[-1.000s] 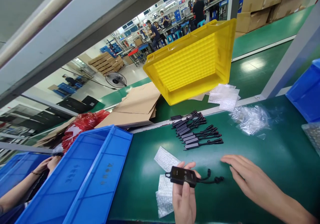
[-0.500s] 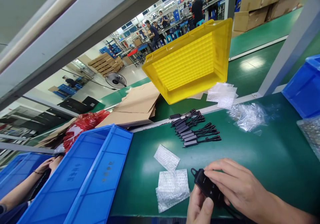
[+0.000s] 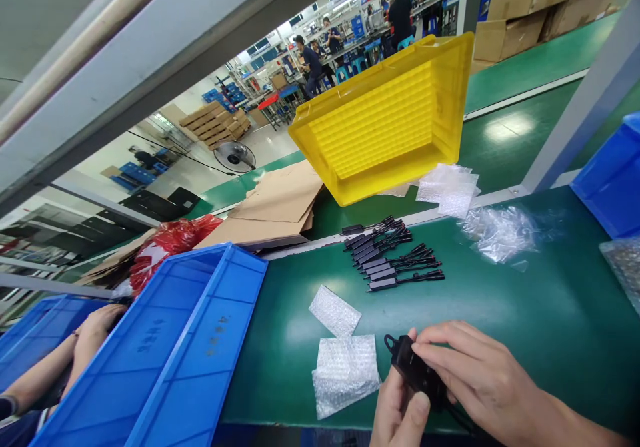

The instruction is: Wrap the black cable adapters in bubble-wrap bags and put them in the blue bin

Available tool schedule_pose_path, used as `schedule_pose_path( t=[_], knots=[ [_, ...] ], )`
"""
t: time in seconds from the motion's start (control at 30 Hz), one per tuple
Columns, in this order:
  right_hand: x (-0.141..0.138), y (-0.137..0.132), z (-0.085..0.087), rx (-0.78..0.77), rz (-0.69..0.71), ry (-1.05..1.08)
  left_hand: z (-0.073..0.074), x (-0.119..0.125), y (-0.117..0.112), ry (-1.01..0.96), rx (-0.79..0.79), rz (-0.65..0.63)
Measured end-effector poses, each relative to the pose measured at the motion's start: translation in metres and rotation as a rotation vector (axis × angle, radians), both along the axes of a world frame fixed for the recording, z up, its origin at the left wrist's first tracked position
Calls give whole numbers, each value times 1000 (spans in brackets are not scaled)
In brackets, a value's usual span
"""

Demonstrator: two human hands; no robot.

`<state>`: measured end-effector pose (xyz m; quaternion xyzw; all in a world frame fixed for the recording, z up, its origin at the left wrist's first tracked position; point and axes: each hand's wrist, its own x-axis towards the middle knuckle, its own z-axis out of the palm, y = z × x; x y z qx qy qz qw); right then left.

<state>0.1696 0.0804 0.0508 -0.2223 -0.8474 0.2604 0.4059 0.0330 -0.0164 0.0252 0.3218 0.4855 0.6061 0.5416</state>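
Observation:
Near the front edge of the bench I hold a small black box-shaped device (image 3: 415, 367) with a loop at its upper end and a cable leaving its lower end. My left hand (image 3: 400, 404) grips it from below and the left, with the thumb along its side. My right hand (image 3: 475, 374) pinches its upper right edge, fingers bent over it. To the left lie clear bubble-wrap pouches (image 3: 346, 370), with a smaller one (image 3: 334, 310) behind. Farther back, several similar black cabled devices (image 3: 383, 270) lie in a slanting row.
Blue bins (image 3: 213, 340) stand at left, where a co-worker's hands (image 3: 97, 324) show. A yellow crate (image 3: 390, 127) leans behind the bench. Clear plastic bags (image 3: 500, 230), bubble-wrap sheets (image 3: 447, 187) and another blue bin (image 3: 613, 174) are at right. Flat cardboard (image 3: 270, 200) lies back left.
My right fingers have shifted slightly along the black device's upper edge; both hands keep hold of it. The co-worker's hands at left have moved. The whole view has shifted slightly.

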Motion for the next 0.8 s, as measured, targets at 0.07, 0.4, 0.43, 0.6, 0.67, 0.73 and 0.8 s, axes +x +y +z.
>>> schedule_pose_path(
  t=[0.07, 0.4, 0.43, 0.6, 0.67, 0.73, 0.8],
  knots=[
    [0, 0, 0, 0, -2, 5, 1, 1, 0, -3, 15, 11],
    [2, -2, 0, 45, -44, 19, 6, 3, -4, 17, -45, 6],
    [2, -2, 0, 48, -45, 20, 4, 2, -5, 37, -50, 13],
    [4, -4, -3, 51, -31, -6, -1, 0, -10, 62, -58, 50],
    [5, -4, -5, 53, -24, -13, -1, 1, -9, 30, -47, 28],
    [5, -5, -5, 65, -25, -14, 0, 2, -8, 9, -29, 17],
    [5, -5, -4, 80, -27, -6, 0, 2, -7, -1, -13, 20]
  ],
)
